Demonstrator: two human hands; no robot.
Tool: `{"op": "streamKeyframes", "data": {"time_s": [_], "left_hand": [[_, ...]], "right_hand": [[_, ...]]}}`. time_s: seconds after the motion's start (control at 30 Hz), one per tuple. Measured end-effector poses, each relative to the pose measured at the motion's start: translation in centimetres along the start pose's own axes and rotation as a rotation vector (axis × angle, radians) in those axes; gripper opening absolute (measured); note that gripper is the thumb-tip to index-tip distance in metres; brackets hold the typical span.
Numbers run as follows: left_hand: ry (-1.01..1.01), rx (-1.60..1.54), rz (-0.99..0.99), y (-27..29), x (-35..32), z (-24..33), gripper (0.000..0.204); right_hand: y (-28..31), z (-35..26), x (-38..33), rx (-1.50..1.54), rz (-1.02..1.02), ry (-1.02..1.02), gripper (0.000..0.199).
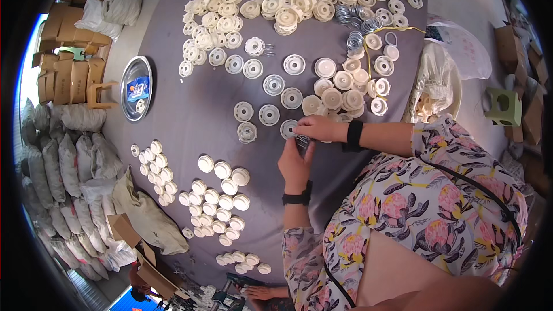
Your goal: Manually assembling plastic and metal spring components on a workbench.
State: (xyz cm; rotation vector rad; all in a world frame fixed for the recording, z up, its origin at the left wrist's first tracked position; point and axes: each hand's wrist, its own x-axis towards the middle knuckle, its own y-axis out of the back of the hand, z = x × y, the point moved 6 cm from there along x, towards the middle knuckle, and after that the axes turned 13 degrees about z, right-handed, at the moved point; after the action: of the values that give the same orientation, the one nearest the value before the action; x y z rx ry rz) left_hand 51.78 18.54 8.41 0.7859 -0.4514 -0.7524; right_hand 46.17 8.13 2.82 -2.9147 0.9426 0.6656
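Note:
My left hand (295,163) and my right hand (318,128) meet over the grey table (184,115), both closed on a small metal spring (301,140) held between the fingertips. A white plastic disc (287,129) lies just under them. More single white discs (268,114) lie flat just beyond. Each wrist wears a black band.
A big heap of white discs (276,0) covers the far table, with coiled metal springs (357,29) at its right. Rows of white capped pieces (222,198) stand at my left. A steel tray (136,88), filled sacks (63,155), cardboard boxes (69,63) and a plastic bag (435,80) ring the table.

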Motion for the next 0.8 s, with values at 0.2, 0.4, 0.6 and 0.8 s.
{"op": "streamKeyframes", "data": {"time_s": [0.2, 0.4, 0.6, 0.8], "left_hand": [[0.743, -0.888, -0.109, -4.7, -4.1, -0.9, 0.027], [1.289, -1.570, -0.247, -6.8, -6.3, 1.9, 0.026], [0.471, -0.283, 0.120, -4.2, 0.0, -8.4, 0.037], [0.284, 0.133, -0.005, -5.7, 3.2, -7.1, 0.041]], "right_hand": [[1.6, -1.0, -1.1, -0.176, 0.057, 0.253, 0.034], [7.3, 1.0, 2.3, 0.318, 0.417, -0.064, 0.034], [6.6, -0.3, 0.3, 0.267, 0.274, -0.057, 0.031], [6.2, 2.6, -0.6, 0.237, 0.157, -0.242, 0.031]]}}
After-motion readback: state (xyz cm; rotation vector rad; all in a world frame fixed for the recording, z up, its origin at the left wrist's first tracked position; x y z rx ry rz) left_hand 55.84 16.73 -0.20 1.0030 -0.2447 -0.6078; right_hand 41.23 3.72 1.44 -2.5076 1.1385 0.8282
